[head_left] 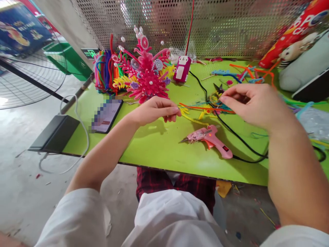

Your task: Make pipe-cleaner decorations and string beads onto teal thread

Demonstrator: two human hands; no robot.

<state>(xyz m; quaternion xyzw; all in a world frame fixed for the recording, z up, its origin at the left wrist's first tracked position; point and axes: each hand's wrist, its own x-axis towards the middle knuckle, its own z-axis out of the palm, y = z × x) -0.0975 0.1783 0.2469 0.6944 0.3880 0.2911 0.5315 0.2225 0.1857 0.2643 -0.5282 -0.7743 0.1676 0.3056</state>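
My left hand (159, 111) is over the middle of the green table, thumb and fingers pinched together. A thin blue-green strand (197, 103) seems to run from these fingertips toward my right hand (257, 104), but I cannot tell whether either hand holds it. My right hand is also closed in a pinch, and what is in it is too small to name. Between the hands lie orange pipe cleaners (200, 107) and yellow pipe-cleaner pieces (196, 120). Below them, a pink glue gun (208, 139) rests on its side, its small light lit. Black-handled pliers or scissors (218, 88) lie behind my right fingertips.
A pink pipe-cleaner flower piece with pearls (150, 77) stands behind my left hand, beside bundled pipe cleaners (104, 72). A phone (108, 116) and a dark power bank (55, 133) lie left. The black cord (239, 140) crosses the green table (159, 151). A purple plug adapter (182, 69) stands behind.
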